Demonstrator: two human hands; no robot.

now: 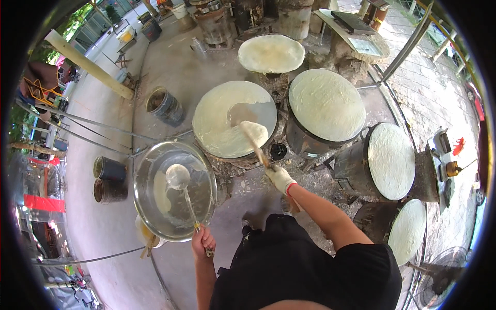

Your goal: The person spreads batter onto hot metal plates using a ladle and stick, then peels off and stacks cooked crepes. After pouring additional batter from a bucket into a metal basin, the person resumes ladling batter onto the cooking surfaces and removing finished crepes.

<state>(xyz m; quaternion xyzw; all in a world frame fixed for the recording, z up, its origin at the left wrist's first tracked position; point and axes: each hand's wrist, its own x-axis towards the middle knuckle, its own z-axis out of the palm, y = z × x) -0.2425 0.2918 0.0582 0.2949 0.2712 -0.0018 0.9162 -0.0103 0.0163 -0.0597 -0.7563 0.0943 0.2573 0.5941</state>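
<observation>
Gloved right hand clamps the spreader, smearing batter across the griddle; left hand grips the ladle. Keep strokes thin, even.

I see a grey concrete floor carrying everything. Directly on it stand round drum stoves in an arc, each topped by a flat batter-coated griddle. Left of them a wide steel basin sits over a bucket, two dark tins just beside it, and a paint-stained bucket further back.
</observation>
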